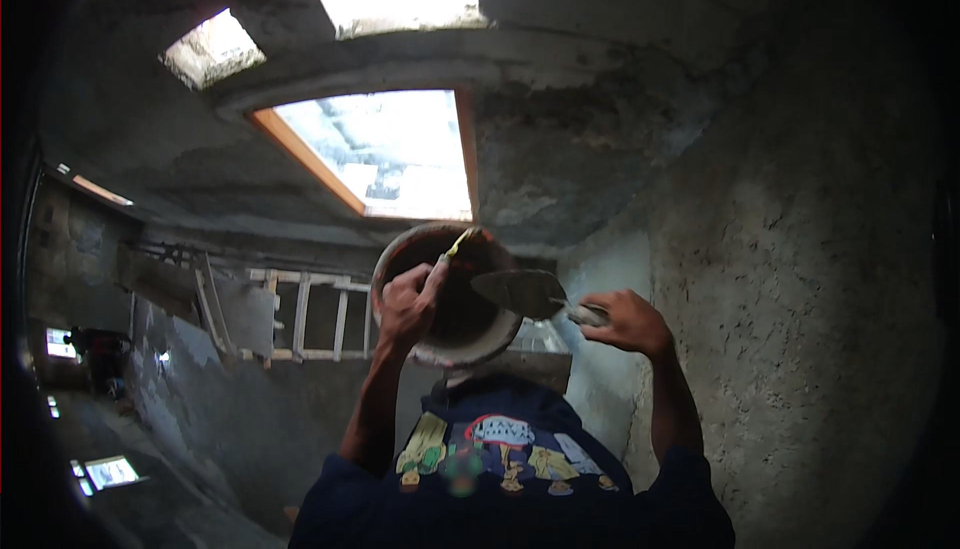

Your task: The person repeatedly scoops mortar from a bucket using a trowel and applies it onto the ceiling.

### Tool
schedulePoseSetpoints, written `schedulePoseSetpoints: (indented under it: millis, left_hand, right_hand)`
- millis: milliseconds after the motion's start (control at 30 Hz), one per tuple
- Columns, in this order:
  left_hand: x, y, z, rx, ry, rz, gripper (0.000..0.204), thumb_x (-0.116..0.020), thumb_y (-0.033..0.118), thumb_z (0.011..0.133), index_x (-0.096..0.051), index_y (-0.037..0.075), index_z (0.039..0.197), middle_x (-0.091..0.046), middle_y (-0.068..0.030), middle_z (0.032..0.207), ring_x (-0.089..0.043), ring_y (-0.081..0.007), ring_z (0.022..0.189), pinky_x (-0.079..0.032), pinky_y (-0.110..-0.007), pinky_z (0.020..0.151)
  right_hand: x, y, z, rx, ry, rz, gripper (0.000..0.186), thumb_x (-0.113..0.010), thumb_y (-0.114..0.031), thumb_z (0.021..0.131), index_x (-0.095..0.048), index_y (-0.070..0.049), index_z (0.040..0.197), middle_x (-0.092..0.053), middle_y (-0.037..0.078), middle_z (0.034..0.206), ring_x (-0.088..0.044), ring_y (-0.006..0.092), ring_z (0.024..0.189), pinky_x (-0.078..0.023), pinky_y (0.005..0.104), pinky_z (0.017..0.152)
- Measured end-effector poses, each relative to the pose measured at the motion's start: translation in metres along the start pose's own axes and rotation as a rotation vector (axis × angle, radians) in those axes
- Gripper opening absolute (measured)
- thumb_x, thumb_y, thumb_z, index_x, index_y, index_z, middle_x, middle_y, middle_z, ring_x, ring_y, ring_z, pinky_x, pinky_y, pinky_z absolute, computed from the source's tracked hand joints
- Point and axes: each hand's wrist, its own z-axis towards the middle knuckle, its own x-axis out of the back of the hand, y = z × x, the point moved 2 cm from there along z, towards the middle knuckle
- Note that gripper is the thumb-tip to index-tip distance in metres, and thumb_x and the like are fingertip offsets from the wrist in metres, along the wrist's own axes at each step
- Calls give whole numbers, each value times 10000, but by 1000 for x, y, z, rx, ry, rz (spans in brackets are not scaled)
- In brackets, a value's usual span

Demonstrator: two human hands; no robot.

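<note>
A round bucket with a pale, smeared rim stands in front of my chest, its inside dark and brownish. At its left side is my left hand, closed, with the index finger stretched over the opening. A thin yellowish tool extends from those fingers toward the far rim; its exact kind is unclear. My right hand, to the right of the bucket, grips the handle of a pointed trowel. The grey trowel blade reaches left over the bucket's opening. What lies in the bucket is too dark to make out.
Ahead is a rough grey wall with an orange wooden-framed window and two bright openings above it. Another rough plastered wall rises close on the right. A pale wooden ladder-like frame and leaning boards are at left.
</note>
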Motion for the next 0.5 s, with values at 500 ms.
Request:
schedulePoseSetpoints:
  millis: [500]
  left_hand:
    - [-35, -12, -4, -89, 21, -18, 394, -595, 346, 968, -617, 16, 753, -446, 3, 534, -383, -51, 524, -307, -301, 460]
  right_hand:
    - [-174, -69, 132, -20, -229, -1034, 231, -590, -189, 865, -748, -85, 997, -649, 134, 1088, -662, 310, 944, -532, 540, 748]
